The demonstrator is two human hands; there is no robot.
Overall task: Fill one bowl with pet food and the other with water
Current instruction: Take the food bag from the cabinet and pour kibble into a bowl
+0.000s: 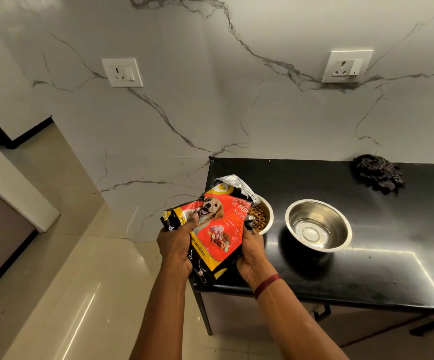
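Just below the centre of the frame, both hands hold the pet food bag (217,231) tilted, its torn silver mouth hanging over the left bowl (264,216) at the left end of the black counter (366,268). The left hand (175,246) has its fingers closed around the bag's lower corner, and the right hand (252,252) grips the bag's right edge from beneath. The main risk is a spill: the crumpled mouth is wider than the visible slice of bowl, so a sudden surge of kibble (258,216) could scatter over the rim, and this bowl sits close to the counter's left edge, where a nudge from the bag could shift it toward the floor. One stray pellet (269,160) already lies near the wall. The left bowl holds brown kibble, though the bag hides most of it, so its level is hard to judge. The right bowl (318,224), just beside it, looks empty of food; whether a little water lies in it I cannot tell.
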